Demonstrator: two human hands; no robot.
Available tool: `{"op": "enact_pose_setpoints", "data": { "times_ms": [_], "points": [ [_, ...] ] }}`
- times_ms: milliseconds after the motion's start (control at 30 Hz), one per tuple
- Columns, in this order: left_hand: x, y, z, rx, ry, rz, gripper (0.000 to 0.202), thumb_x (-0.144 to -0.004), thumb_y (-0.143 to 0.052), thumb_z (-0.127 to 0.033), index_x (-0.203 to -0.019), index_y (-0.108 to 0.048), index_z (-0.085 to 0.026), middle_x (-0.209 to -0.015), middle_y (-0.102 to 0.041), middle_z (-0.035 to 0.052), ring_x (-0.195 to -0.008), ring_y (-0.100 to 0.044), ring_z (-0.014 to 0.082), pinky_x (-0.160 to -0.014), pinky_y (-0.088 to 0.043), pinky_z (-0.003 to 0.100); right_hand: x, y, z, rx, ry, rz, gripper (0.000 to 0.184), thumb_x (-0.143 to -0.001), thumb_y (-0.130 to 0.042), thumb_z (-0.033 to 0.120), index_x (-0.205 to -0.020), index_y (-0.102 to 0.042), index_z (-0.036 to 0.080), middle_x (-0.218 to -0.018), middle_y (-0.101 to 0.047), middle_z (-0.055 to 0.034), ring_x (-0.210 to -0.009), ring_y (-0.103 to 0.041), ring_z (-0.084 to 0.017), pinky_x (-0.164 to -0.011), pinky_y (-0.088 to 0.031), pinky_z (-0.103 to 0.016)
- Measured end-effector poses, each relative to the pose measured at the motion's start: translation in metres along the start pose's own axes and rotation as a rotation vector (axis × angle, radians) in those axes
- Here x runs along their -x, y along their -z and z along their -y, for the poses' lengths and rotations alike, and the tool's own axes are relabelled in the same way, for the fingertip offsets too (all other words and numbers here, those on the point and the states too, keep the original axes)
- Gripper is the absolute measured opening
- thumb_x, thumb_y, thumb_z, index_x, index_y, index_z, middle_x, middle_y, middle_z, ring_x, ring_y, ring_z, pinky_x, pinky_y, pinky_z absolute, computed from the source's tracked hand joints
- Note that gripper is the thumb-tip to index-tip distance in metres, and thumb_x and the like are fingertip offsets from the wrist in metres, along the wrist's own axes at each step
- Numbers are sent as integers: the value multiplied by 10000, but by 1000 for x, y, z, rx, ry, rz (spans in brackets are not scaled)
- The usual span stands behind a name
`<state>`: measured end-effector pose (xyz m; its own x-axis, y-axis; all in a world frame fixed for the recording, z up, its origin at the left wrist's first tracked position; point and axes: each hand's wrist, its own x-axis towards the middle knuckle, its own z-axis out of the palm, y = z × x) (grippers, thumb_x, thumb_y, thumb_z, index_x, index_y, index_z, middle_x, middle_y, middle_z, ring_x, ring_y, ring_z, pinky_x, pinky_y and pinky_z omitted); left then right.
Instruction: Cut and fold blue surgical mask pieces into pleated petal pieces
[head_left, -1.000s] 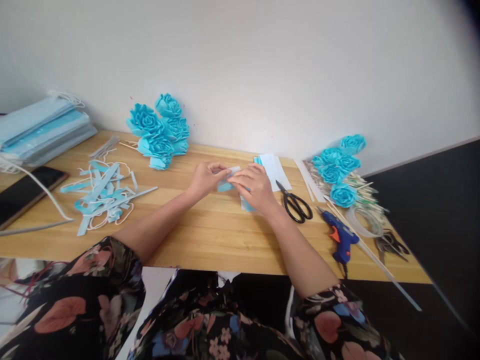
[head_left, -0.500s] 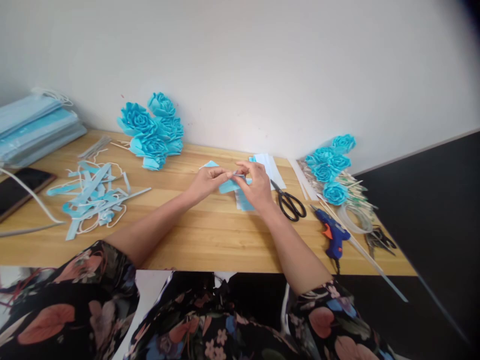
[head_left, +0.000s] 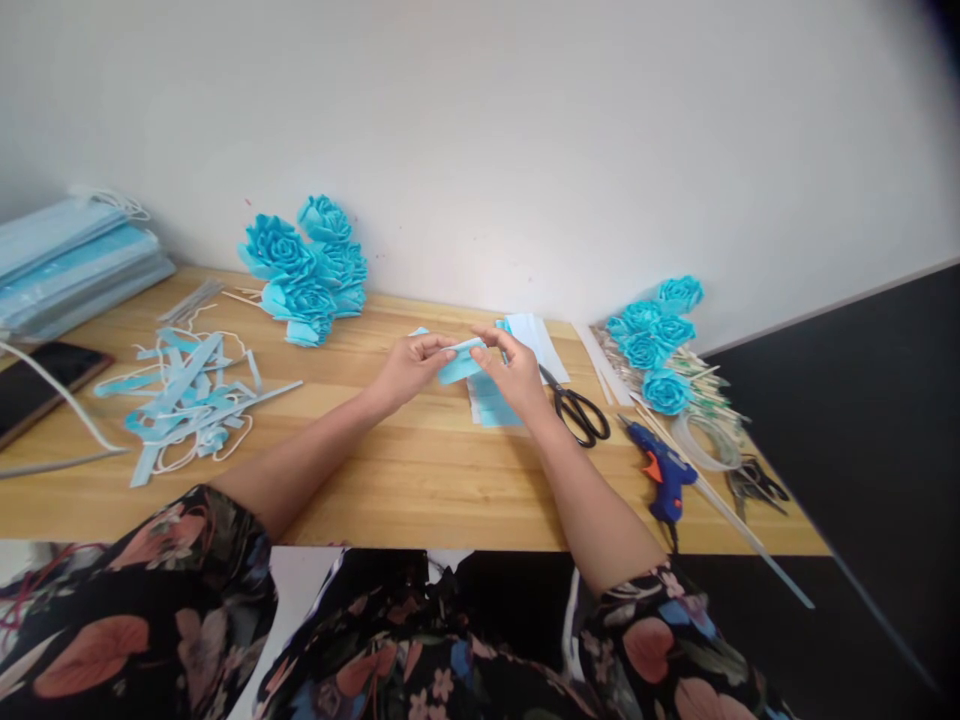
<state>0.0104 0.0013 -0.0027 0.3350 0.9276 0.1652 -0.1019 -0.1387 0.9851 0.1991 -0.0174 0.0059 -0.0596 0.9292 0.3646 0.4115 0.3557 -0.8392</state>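
Note:
My left hand (head_left: 409,365) and my right hand (head_left: 514,375) meet above the middle of the wooden table (head_left: 420,470). Both pinch a small light-blue piece of mask fabric (head_left: 459,362), each at one end, fingers closed on it. Under my right hand lies a stack of cut blue and white fabric pieces (head_left: 495,405), and more of them (head_left: 536,340) lie just behind. Black scissors (head_left: 576,410) rest right beside my right wrist.
A bunch of blue fabric roses (head_left: 304,268) leans on the wall at back left; another bunch on sticks (head_left: 656,345) lies at right. A blue glue gun (head_left: 664,475), cut strips (head_left: 184,395), stacked face masks (head_left: 71,260) and a phone (head_left: 37,385) also sit here.
Both hands have lifted the blue piece slightly off the table and turned it between the fingertips. The view has shifted a little.

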Motion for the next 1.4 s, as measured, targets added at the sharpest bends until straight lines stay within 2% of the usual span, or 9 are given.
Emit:
{"op": "enact_pose_setpoints", "data": {
  "times_ms": [133,267,467,933,1033,1133,1233,1333,1400],
  "points": [
    [0,-1,2,-37,30,-9,373,-704,-748,-459,-877,-707,-132,-822,-701,46,-708,-579,144,-679,-440,268,-1,-2,-2,-7,12,-81,260,-838,-648,441,-840,-703,186,-863,-722,-21,-863,-654,-189,-861,-507,-328],
    [-1,0,4,-109,51,-33,305,-718,-712,-420,-813,-686,-131,-732,-651,18,-630,-528,116,-605,-385,247,0,-3,-2,21,46,-112,216,-840,-646,405,-805,-686,196,-831,-713,-6,-833,-648,-183,-850,-505,-323],
    [-4,3,7,-254,61,-73,258,-747,-684,-383,-692,-672,-131,-608,-575,-8,-571,-463,98,-570,-318,247,1,-2,-1,42,34,-147,228,-837,-646,420,-810,-691,198,-837,-721,-11,-839,-647,-191,-853,-502,-328],
    [-5,4,10,-261,24,-37,287,-746,-688,-420,-698,-683,-137,-614,-583,-2,-570,-474,107,-558,-327,250,2,-1,-1,69,66,-155,191,-863,-637,381,-822,-688,201,-827,-706,-4,-821,-645,-183,-834,-499,-320],
    [-5,3,8,-239,-11,-18,261,-749,-688,-399,-774,-697,-139,-713,-658,20,-628,-547,125,-609,-396,254,1,-1,-3,110,113,-145,174,-869,-631,364,-807,-679,208,-813,-701,-5,-808,-638,-184,-838,-492,-333],
    [-3,0,3,-293,-93,-13,230,-752,-691,-359,-845,-712,-149,-847,-719,42,-752,-615,152,-726,-459,272,1,-4,-6,171,182,-114,175,-878,-622,361,-790,-674,219,-791,-693,-9,-792,-629,-191,-844,-483,-357],
    [-1,0,1,-362,-129,-33,208,-778,-665,-363,-793,-706,-159,-820,-721,39,-776,-621,162,-767,-463,285,2,-7,-7,195,220,-78,179,-882,-611,364,-786,-667,224,-779,-682,-14,-793,-621,-196,-853,-474,-375],
    [-2,1,3,-265,-112,-71,229,-778,-665,-388,-752,-683,-161,-771,-696,33,-743,-604,155,-736,-458,282,4,-10,-4,117,151,-30,164,-860,-630,374,-911,-669,223,-857,-678,-17,-858,-618,-197,-884,-476,-377],
    [-3,1,6,-148,-85,-74,243,-754,-696,-399,-754,-678,-157,-759,-681,30,-724,-593,148,-713,-460,279,4,-12,-2,52,85,17,298,-819,-667,382,-1072,-643,225,-918,-667,-18,-907,-611,-201,-894,-483,-377]
  ]
}}
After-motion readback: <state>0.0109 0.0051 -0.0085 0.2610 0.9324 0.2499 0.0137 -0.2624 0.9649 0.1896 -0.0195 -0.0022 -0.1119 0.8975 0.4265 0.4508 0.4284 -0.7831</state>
